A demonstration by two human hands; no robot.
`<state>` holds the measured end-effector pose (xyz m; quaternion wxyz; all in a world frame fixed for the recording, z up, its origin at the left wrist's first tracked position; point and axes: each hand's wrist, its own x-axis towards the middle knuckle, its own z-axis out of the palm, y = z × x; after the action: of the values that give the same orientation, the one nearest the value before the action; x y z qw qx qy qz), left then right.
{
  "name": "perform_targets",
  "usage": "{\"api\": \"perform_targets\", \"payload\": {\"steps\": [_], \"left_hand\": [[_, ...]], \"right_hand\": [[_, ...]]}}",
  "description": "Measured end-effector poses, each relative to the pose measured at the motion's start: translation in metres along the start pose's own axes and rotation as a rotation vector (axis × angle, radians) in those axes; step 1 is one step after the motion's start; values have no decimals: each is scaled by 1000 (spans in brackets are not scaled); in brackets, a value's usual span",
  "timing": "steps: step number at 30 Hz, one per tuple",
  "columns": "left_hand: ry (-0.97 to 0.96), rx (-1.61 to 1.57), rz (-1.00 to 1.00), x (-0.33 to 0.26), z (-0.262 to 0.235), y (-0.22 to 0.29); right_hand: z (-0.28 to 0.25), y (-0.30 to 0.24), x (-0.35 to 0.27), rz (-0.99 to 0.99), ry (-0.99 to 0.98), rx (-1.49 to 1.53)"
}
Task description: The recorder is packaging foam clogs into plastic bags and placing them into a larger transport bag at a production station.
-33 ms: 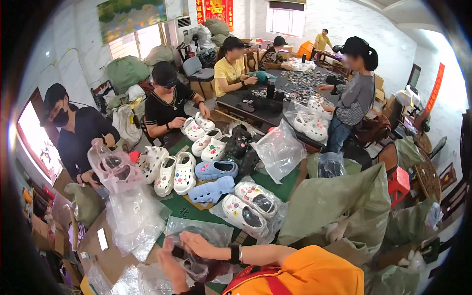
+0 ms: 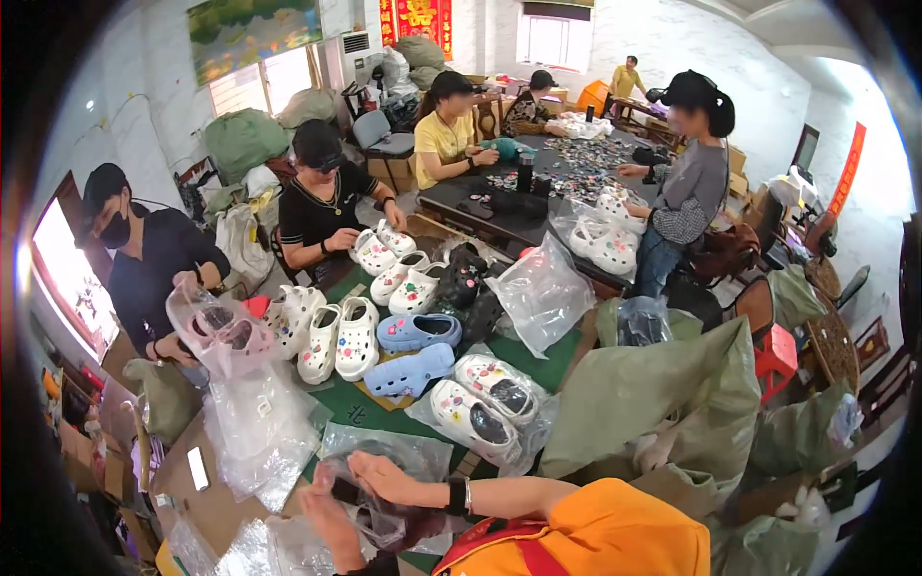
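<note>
both hands are close together, gripping a clear plastic bag right in front of the orange top, at the near side of the counter. left hand is on its left side, right hand pinches up top. something dark shows there too, can't tell if it's inside. just beyond: white clogs with charms, sitting in plastic, plus blue clogs beside them. white phone lies off to the left.
</note>
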<state>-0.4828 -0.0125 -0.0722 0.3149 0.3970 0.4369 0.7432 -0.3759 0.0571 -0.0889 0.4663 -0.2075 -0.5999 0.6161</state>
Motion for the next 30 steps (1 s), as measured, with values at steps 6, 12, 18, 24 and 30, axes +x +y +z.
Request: {"api": "perform_targets", "payload": {"steps": [6, 12, 18, 24, 30], "left_hand": [[89, -532, -204, 12, -7, 7], [332, -212, -359, 17, 0, 6], [-140, 277, -179, 0, 8, -7], [-327, 300, -375, 4, 3, 5], [-426, 620, -206, 3, -31, -22]], "right_hand": [[-19, -17, 3, 322, -62, 129], [-10, 4, -3, 406, 84, 604], [-13, 10, -7, 416, -107, 296], [1, 16, -12, 321, -236, 385], [12, 16, -23, 137, -204, 255]]}}
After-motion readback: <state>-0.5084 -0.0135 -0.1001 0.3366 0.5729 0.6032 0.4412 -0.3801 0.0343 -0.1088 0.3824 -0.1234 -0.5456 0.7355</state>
